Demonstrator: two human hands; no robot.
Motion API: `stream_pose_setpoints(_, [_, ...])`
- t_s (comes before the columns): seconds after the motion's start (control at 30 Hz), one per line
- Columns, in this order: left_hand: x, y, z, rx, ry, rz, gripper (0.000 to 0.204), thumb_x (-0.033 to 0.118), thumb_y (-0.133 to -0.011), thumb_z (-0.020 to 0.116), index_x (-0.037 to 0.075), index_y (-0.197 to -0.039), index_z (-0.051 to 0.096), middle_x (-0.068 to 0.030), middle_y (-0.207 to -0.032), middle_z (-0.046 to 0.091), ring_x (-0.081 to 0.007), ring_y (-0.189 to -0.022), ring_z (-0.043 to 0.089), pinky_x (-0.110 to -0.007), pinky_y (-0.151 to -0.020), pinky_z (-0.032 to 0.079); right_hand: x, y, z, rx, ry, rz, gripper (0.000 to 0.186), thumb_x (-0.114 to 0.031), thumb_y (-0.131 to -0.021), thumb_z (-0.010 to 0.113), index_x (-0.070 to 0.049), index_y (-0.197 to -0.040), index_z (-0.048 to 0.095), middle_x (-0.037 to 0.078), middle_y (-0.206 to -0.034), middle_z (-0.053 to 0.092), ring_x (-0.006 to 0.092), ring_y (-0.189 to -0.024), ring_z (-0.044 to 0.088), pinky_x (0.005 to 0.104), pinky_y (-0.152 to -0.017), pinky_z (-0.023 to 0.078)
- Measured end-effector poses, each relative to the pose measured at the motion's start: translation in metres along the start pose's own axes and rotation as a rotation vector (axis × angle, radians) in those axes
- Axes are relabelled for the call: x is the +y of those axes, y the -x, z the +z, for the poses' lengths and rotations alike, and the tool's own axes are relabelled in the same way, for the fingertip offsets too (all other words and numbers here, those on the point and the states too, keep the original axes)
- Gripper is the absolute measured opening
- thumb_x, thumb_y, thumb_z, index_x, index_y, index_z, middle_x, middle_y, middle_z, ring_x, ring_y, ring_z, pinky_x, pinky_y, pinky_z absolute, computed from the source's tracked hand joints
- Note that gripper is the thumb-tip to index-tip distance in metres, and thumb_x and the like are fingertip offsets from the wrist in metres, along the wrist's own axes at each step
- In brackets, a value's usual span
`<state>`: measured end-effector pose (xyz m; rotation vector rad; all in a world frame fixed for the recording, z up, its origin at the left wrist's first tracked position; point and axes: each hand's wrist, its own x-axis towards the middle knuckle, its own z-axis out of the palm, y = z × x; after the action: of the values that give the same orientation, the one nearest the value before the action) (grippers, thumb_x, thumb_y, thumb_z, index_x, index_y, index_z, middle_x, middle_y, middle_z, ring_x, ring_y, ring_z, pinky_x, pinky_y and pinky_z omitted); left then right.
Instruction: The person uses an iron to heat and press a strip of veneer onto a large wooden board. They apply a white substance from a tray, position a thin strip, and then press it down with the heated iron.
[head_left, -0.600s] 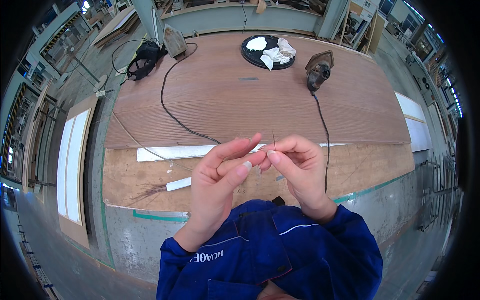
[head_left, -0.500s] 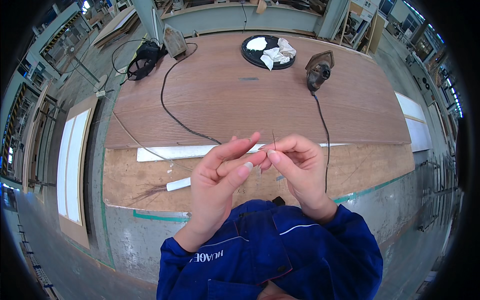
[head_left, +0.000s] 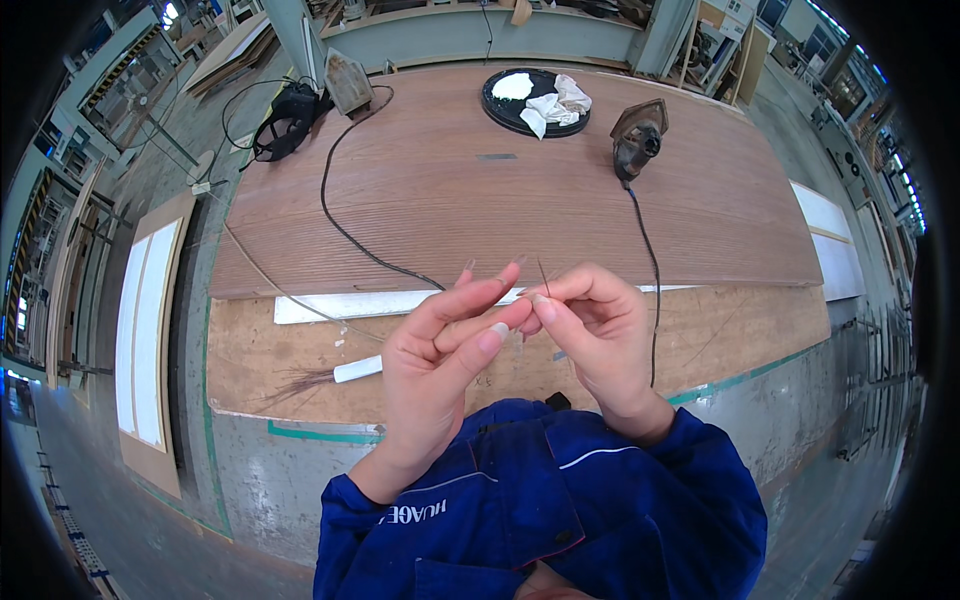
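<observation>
Pinched in the right hand (head_left: 603, 335), the thin strand (head_left: 542, 272), pointing toward twelve o'clock, could slip if fingertips loosen; the left hand's (head_left: 432, 352) grip I cannot tell.

Woodworking workshop, ribbed brown panel (head_left: 500, 210), corded power tool (head_left: 637, 140), stacked boards (head_left: 228, 52), grey floor (head_left: 150, 530)

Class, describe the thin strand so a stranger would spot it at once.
Find the broad brown grooved panel, then its near edge. There, the right hand pinches a thin dark strand that pokes up between thumb and finger. It stands alone, unlike the bristles bunched in a white sleeve at left.
</observation>
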<state>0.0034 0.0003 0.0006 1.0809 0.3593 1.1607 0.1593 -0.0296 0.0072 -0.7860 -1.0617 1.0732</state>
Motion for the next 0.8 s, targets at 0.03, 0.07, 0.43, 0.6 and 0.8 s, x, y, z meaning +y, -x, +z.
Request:
stream_pose_setpoints(0.03, [-0.0009,0.0001,-0.0006,-0.003,-0.001,0.002,0.033,0.001,-0.088,0.058,-0.001,-0.121,0.053,-0.0141,-0.107,0.068,-0.0274,-0.129,0.045,-0.045,-0.116,0.004,0.0001,0.0000,-0.0001,0.001,0.003,0.002,0.010,0.004,-0.087,0.060,0.002,-0.096,0.063,0.009,-0.087,0.066,0.0130,-0.081,0.065,0.0273,-0.079,0.050])
stream_pose_setpoints(0.07, [-0.0014,0.0000,-0.0010,-0.005,-0.002,0.004,0.033,0.001,-0.088,0.058,-0.001,-0.120,0.053,-0.0141,-0.107,0.068,-0.0277,-0.129,0.045,-0.045,-0.116,0.004,0.0002,-0.0001,-0.0003,0.003,0.005,0.004,0.010,0.004,-0.087,0.060,0.002,-0.096,0.063,0.008,-0.086,0.066,0.0129,-0.081,0.065,0.0273,-0.079,0.050])
stream_pose_setpoints(0.43, [-0.0043,-0.0010,-0.0020,-0.004,-0.005,-0.020,0.033,0.000,-0.087,0.058,-0.002,-0.120,0.053,-0.0157,-0.108,0.067,-0.0278,-0.128,0.047,-0.045,-0.116,0.004,0.0014,-0.0001,-0.0033,0.006,0.063,-0.015,0.009,0.004,-0.087,0.060,0.002,-0.095,0.064,0.008,-0.086,0.067,0.0116,-0.081,0.064,0.0258,-0.078,0.049])
stream_pose_setpoints(0.6, [-0.0047,-0.0018,-0.0019,0.017,0.039,-0.034,0.032,0.000,-0.088,0.058,-0.002,-0.120,0.053,-0.0159,-0.107,0.068,-0.0277,-0.127,0.047,-0.045,-0.116,0.004,0.0035,-0.0008,-0.0053,-0.020,0.126,-0.050,0.006,0.004,-0.089,0.055,0.005,-0.094,0.059,0.014,-0.092,0.066,0.0149,-0.081,0.065,0.0273,-0.074,0.054])
stream_pose_setpoints(0.8, [-0.0048,-0.0014,-0.0025,0.020,0.039,-0.030,0.033,-0.001,-0.088,0.058,-0.002,-0.120,0.053,-0.0156,-0.107,0.068,-0.0277,-0.127,0.048,-0.045,-0.116,0.004,0.0031,-0.0004,-0.0048,-0.011,0.125,-0.025,0.007,0.003,-0.088,0.057,0.004,-0.095,0.061,0.012,-0.090,0.067,0.0139,-0.081,0.065,0.0267,-0.075,0.052])
